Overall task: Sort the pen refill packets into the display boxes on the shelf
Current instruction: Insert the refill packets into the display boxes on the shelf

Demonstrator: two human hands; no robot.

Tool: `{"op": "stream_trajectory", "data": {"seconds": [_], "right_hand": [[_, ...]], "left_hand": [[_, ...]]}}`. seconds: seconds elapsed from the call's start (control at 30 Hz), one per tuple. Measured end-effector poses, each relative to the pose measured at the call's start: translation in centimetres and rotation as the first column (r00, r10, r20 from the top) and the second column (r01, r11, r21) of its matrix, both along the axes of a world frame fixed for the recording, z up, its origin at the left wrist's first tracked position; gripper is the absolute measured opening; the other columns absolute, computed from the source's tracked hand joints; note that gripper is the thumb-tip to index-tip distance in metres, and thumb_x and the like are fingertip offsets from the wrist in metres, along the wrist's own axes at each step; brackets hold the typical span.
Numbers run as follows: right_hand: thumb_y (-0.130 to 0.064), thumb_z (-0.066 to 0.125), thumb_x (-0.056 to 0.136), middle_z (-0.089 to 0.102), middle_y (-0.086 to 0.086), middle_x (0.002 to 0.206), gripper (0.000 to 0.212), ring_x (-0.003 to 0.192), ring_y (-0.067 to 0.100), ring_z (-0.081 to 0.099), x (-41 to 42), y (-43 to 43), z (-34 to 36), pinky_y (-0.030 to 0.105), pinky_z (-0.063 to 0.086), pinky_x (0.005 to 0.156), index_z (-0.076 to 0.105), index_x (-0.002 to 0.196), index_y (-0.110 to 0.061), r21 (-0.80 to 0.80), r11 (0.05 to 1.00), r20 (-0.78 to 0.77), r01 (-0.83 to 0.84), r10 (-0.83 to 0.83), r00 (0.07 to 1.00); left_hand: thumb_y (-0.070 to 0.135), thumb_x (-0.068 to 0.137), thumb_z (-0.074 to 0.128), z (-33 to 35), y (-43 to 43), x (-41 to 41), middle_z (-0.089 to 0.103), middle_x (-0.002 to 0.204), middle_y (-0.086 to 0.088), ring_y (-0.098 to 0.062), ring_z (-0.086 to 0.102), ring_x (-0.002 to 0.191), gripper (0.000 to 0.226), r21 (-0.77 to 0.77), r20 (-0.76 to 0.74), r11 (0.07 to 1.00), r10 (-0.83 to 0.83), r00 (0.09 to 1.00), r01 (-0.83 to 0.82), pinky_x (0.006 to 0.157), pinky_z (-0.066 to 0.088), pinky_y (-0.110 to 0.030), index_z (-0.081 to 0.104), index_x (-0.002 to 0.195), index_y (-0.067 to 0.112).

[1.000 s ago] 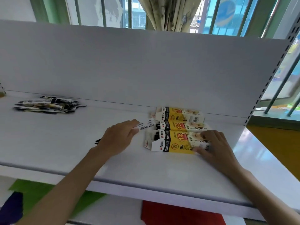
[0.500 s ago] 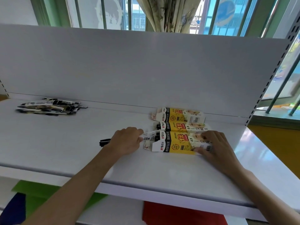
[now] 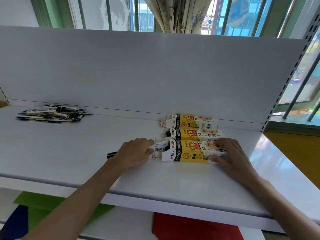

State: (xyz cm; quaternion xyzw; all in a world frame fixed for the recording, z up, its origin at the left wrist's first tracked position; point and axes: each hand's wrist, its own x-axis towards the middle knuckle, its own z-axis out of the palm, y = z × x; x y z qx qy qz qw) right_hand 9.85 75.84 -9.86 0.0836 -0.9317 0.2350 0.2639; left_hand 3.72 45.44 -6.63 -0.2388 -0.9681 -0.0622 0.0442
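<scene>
Three yellow, black and white display boxes lie side by side on the white shelf (image 3: 69, 158): the nearest box (image 3: 188, 151), a middle box (image 3: 192, 133) and a far box (image 3: 190, 122). My left hand (image 3: 134, 154) grips a refill packet (image 3: 160, 147) whose white end sits in the nearest box's open left mouth; its black tail sticks out behind my hand. My right hand (image 3: 228, 151) holds that box's right end, thumb on the front side and fingers over the top. A pile of refill packets (image 3: 52, 113) lies at the far left.
The shelf's white back panel (image 3: 155, 75) rises right behind the boxes. A perforated upright (image 3: 284, 87) bounds the shelf on the right. Below the shelf's front edge lie green (image 3: 43, 208), dark blue and red (image 3: 195, 227) sheets. Windows and a curtain are beyond.
My left hand has moved the packet down from the middle box's mouth to the nearest box's mouth and slid it further in. My right hand has stayed on the box.
</scene>
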Motion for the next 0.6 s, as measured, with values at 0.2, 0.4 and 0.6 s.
{"op": "stream_trajectory", "data": {"seconds": [0.2,0.4,0.6], "right_hand": [[-0.049,0.063,0.072,0.051,-0.009,0.112,0.051,0.108,0.012,0.044,0.1,0.1,0.0,0.028,0.040,0.083,0.056,0.110,-0.016,-0.018,1.000,0.017,-0.026,0.027,1.000],[-0.052,0.061,0.070,0.050,-0.012,0.111,0.053,0.105,0.007,0.044,0.5,0.1,0.3,0.023,0.038,0.084,0.056,0.110,-0.017,-0.042,0.998,0.023,-0.051,0.052,0.998],[-0.045,0.061,0.072,0.049,-0.014,0.111,0.046,0.102,0.005,0.049,0.9,0.3,0.5,0.006,0.036,0.081,0.054,0.111,-0.021,-0.068,0.996,0.080,-0.065,0.071,0.994]], "left_hand": [[0.029,0.098,0.035,0.3,-0.1,0.4,0.055,0.112,-0.003,-0.023,0.051,0.103,0.023,-0.030,0.023,0.997,-0.073,0.997,0.074,0.073,0.033,-0.030,0.049,0.112,0.017],[0.027,0.098,0.035,0.4,1.5,0.8,0.054,0.113,-0.004,-0.026,0.054,0.104,0.028,-0.039,-0.058,0.996,-0.079,0.995,0.076,0.076,0.037,-0.030,0.049,0.120,0.017],[0.025,0.093,0.051,1.3,3.0,1.1,0.060,0.109,-0.007,-0.022,0.056,0.094,0.024,0.173,-0.021,0.974,-0.143,0.989,0.145,0.070,0.040,-0.027,0.052,0.113,0.012]]}}
